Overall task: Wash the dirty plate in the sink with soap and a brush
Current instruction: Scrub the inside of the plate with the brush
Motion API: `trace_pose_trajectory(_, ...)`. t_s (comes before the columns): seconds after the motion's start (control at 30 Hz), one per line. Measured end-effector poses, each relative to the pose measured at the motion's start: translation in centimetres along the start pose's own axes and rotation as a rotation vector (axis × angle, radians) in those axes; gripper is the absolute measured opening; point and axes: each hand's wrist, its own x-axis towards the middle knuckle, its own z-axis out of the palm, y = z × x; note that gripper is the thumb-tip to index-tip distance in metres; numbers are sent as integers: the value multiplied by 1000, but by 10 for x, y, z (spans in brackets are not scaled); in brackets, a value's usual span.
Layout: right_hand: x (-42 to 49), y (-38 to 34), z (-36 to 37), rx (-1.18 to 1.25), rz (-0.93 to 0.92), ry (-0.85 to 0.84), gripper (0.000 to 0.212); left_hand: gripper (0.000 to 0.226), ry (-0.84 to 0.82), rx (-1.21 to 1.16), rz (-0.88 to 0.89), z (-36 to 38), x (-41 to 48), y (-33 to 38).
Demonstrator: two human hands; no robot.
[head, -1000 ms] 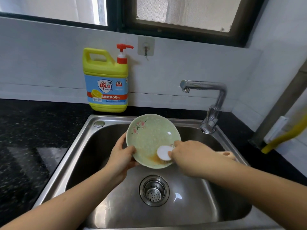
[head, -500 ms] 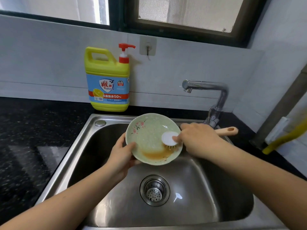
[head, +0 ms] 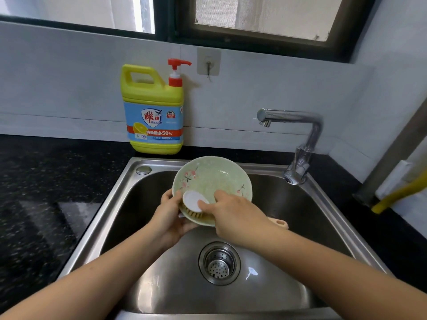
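Observation:
A pale green plate (head: pixel 211 179) with pink flowers is tilted up over the steel sink (head: pixel 120 192). My left hand (head: pixel 169 217) grips its lower left rim. My right hand (head: pixel 233 215) grips a brush (head: pixel 193 200) with a round white head, whose bristles press on the plate's lower left part. The brush's beige handle end (head: pixel 282 224) sticks out behind my right wrist. A yellow soap bottle (head: pixel 152 109) with a red pump stands on the counter behind the sink.
A chrome tap (head: pixel 298 144) rises at the sink's back right, spout pointing left, no water running. The drain strainer (head: pixel 219 264) lies in the sink floor. Black stone counter (head: pixel 46 181) lies to the left. A yellow hose (head: pixel 397 195) hangs at the far right.
The brush head has swept from the plate's right side down to its lower left. My right hand moved with it. Brown residue at the plate's bottom is now mostly covered by the brush.

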Motion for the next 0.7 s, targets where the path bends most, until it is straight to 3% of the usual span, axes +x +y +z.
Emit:
trace_pose_trajectory(0.27, -18, 34, -20, -311, -37, -106, 40, 30, 28, 46, 23, 1, 3, -1)
trace_pose_trajectory(0.43, -7, 10, -10, -286, -60, -10, 40, 30, -1, 70, 29, 4, 0, -4)
trace_pose_trajectory(0.57, 11, 1, 1, -296, 29, 107, 43, 30, -28, 63, 32, 6, -3, -3)
trace_pose_trajectory(0.7, 3, 16, 5, -186, -25, 79, 46, 20, 6, 75, 59, 7, -2, -3)
